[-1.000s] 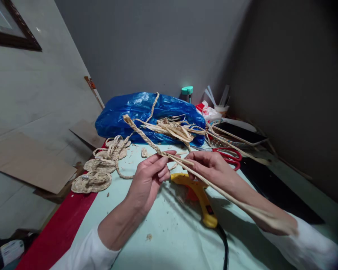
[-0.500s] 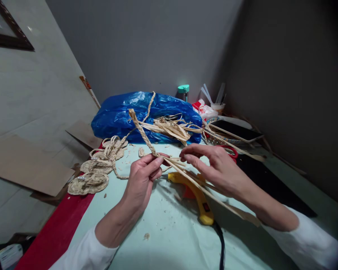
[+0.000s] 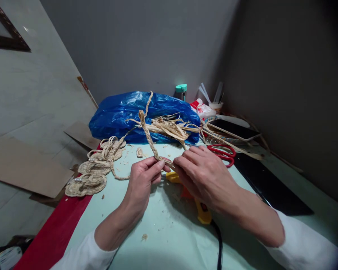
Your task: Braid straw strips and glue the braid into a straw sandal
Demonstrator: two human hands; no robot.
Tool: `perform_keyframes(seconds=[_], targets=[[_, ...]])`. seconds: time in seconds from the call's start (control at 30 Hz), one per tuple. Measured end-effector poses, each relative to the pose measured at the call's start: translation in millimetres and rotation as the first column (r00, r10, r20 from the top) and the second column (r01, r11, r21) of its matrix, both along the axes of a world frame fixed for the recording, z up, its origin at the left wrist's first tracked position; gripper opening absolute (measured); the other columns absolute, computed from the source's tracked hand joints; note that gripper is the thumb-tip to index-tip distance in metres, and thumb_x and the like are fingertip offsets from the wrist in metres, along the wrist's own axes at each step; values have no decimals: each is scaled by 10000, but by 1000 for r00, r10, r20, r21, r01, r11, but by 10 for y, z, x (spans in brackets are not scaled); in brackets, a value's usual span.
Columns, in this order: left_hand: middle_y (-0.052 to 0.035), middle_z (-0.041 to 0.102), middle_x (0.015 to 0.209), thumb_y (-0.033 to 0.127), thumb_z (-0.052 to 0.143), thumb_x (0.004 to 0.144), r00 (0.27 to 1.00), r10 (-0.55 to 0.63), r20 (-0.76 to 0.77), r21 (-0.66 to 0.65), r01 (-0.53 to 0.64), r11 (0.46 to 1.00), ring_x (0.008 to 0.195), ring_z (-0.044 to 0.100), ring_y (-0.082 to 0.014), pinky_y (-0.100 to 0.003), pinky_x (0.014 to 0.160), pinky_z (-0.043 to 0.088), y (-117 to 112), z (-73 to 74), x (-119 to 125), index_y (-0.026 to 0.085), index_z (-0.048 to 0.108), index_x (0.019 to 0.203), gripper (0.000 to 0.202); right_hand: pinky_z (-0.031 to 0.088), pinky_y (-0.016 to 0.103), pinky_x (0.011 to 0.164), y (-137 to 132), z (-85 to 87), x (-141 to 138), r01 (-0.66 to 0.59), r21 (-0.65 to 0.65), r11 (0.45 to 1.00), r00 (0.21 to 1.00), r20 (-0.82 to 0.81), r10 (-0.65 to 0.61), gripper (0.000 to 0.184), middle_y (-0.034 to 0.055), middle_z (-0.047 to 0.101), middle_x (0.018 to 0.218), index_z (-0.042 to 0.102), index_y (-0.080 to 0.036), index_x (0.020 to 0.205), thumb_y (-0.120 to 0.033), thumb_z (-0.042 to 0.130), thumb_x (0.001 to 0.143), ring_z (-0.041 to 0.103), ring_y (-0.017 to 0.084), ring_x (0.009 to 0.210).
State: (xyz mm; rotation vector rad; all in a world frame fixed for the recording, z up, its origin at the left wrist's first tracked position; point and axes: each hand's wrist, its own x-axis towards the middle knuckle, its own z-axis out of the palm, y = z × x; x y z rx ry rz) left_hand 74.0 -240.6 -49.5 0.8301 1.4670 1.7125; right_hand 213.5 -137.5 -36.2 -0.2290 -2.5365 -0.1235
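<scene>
My left hand pinches a straw-coloured braid between thumb and fingers. The braid's thick end rises up and away from that hand, in front of the blue bag. Close on its right, my right hand has its fingers closed round the loose strands that run out of the braid. Most of those strands are hidden behind the right hand. Below it lies a yellow glue gun with a black cord, partly covered by the hand.
Coiled braided pieces lie along the left table edge. A blue plastic bag with dry husk strips stands at the back. Red-handled scissors, a black flat panel and a tablet are at the right.
My right hand has moved left and closed on the strands beside my left hand. The braid's upper end has swung right. The red scissor handles are now uncovered.
</scene>
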Motion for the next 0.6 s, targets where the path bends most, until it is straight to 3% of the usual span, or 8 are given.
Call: perform_keyframes(seconds=[0.1,0.23,0.4,0.6], targets=[[1,546,605,235,681,786,999,42,-8,-3,-42,999,492,278,-39,-198,460,185,1,-14,25,104,704,704,157,308,345,644,-85,9,-2,10,107,994,998,-58,-3,206,64,577,700,607,-144,748,-104,472,897,434,200,644],[44,411,547,215,704,740,992,35,122,-1,-35,999,489,258,-40,-180,464,191,2,-8,75,111,740,776,115,300,336,627,-256,-50,-49,-26,72,997,994,-102,34,188,66,575,706,622,-128,778,-63,469,867,419,192,619],[23,463,565,209,681,745,964,-37,264,-23,45,999,524,334,-59,-173,504,276,-24,31,121,107,765,837,161,340,335,643,-397,-152,-123,-5,24,1000,988,-152,9,229,81,604,701,625,-122,772,-54,431,872,492,211,640],[7,544,590,270,685,784,962,-83,260,3,85,996,554,406,-76,-185,554,336,-64,49,131,113,765,859,191,358,336,607,-470,-148,-121,61,-1,998,993,-97,-61,210,72,626,721,638,-119,844,-41,444,860,526,209,634]])
